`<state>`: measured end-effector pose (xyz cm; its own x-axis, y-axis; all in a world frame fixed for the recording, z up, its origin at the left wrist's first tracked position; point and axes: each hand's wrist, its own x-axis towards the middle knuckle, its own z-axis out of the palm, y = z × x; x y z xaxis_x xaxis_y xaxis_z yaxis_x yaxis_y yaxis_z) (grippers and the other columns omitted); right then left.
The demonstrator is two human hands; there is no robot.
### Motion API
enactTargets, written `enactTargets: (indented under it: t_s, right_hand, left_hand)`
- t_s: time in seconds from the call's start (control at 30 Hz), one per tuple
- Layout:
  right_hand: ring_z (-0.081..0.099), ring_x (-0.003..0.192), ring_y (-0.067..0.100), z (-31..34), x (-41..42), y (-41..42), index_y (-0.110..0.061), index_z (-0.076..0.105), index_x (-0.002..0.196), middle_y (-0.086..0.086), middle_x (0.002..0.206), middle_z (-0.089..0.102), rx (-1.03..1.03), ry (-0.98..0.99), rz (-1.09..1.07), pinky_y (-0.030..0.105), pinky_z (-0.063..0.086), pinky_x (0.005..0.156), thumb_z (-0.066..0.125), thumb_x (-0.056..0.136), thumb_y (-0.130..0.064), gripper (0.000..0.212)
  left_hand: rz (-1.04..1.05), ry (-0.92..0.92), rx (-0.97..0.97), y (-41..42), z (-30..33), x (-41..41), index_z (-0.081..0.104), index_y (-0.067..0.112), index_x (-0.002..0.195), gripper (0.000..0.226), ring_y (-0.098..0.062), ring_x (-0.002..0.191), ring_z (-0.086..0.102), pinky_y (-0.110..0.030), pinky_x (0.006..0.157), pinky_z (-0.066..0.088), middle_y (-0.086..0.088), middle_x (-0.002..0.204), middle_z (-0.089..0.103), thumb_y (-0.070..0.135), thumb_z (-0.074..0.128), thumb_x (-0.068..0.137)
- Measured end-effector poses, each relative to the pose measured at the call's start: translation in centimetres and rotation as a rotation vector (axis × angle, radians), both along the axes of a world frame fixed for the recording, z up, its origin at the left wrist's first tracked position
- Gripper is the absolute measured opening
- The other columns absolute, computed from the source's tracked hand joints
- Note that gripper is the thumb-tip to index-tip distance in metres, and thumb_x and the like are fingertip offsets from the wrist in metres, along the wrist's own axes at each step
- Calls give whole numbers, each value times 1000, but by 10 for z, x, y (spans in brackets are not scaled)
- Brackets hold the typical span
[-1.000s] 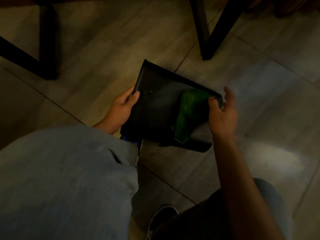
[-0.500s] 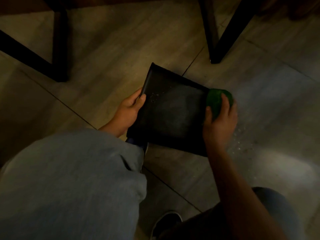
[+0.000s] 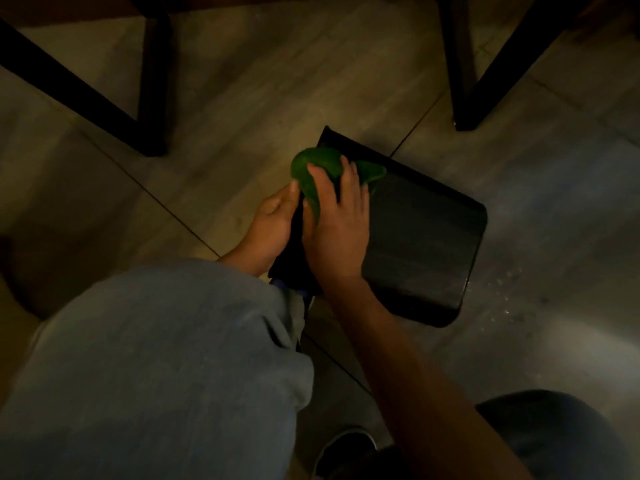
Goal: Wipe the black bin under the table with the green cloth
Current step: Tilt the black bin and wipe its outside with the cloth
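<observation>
A person crouches on a tiled floor (image 3: 221,109), wiping a black bin (image 3: 426,237) that lies tipped on its side between dark table legs (image 3: 464,64). The right hand (image 3: 337,223), fingers curled over a bunched green cloth (image 3: 313,168), presses it against the bin's far left corner; half a second ago the same hand held the cloth at the bin's right edge, and a second ago near the middle of its upper face. The left hand (image 3: 273,220) grips the bin's left edge just beside the cloth, thumb tip touching it, much as it did in the earlier frames, though it is now partly hidden by the right hand. Water droplets (image 3: 502,289) speckle the floor to the bin's right. The person's knees in grey-blue trousers (image 3: 156,358) fill the foreground, with a dark shoe (image 3: 346,448) below.
</observation>
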<state>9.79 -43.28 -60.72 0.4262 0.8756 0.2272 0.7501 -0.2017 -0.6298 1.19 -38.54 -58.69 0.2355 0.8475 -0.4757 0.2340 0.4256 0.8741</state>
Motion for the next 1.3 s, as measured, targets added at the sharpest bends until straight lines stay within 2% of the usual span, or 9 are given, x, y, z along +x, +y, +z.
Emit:
enactTargets:
  t_s: [0.17, 0.33, 0.47, 0.6, 0.7, 0.9, 1.03, 1.2, 1.3]
  right_hand:
    - [37, 150, 39, -23, 94, -62, -24, 51, 148, 17, 160, 43, -150, -62, -228, 59, 29, 124, 55, 101, -24, 48]
    - [43, 146, 33, -25, 155, -90, -18, 41, 156, 15, 161, 38, -104, 273, -649, 43, 36, 122, 51, 104, -23, 54]
    - [37, 150, 38, -18, 85, -55, -24, 49, 150, 18, 164, 35, -81, 129, -477, 55, 36, 122, 56, 98, -18, 53]
    - [46, 141, 43, -3, 7, -5, -16, 60, 143, 26, 155, 46, 25, 40, -186, 56, 35, 120, 59, 97, -16, 46]
    - [51, 137, 44, -9, 28, 17, -17, 58, 145, 27, 149, 52, 28, -41, -96, 57, 34, 120, 56, 98, -23, 47]
    - [47, 140, 47, -29, 152, -47, -18, 51, 150, 25, 154, 47, -156, 56, -481, 56, 40, 118, 50, 101, -28, 49]
    - [45, 143, 40, -25, 119, -121, -17, 45, 154, 21, 160, 39, -152, 207, -627, 58, 41, 116, 44, 102, -28, 53]
    - [34, 152, 36, -11, -10, -83, -20, 59, 144, 20, 162, 39, -78, 118, -279, 55, 27, 125, 56, 97, -17, 47]
    - [42, 145, 37, -3, -21, -31, -23, 61, 141, 21, 157, 47, -29, 52, -186, 53, 31, 122, 59, 97, -20, 43]
  left_hand:
    - [-132, 42, 57, 5, -5, -5, 60, 16, 143, 36, -5, 123, 65, -28, 109, 49, 3, 133, 69, 26, 49, 110]
    - [-154, 51, 78, 4, -5, -6, 60, 21, 144, 42, -12, 136, 58, -42, 122, 40, 2, 143, 65, 39, 51, 107]
    - [-167, 63, 98, 3, -15, -10, 61, 30, 143, 63, -15, 141, 54, -49, 124, 36, 4, 147, 62, 69, 50, 96]
    - [-166, 13, 130, -2, -6, -10, 60, 15, 144, 46, -24, 140, 56, -51, 124, 35, -8, 146, 63, 40, 49, 106]
    - [-130, 41, 136, -2, -6, -11, 66, 24, 129, 27, -12, 118, 68, -37, 112, 48, 2, 124, 73, 20, 48, 109]
    - [-114, 91, 155, 4, -16, -9, 65, 14, 135, 33, -20, 127, 64, -43, 118, 45, -7, 132, 69, 27, 49, 109]
    - [-75, 121, 90, 6, -22, -9, 65, 23, 139, 45, -19, 135, 58, -48, 122, 40, -2, 142, 65, 46, 53, 102]
    - [-54, 105, 40, 7, -27, -13, 66, 36, 135, 59, -15, 138, 56, -48, 124, 37, 6, 145, 64, 70, 58, 87]
    - [-70, 15, 51, 4, -18, -13, 64, 19, 139, 46, -20, 137, 58, -49, 124, 36, -4, 144, 64, 44, 52, 102]
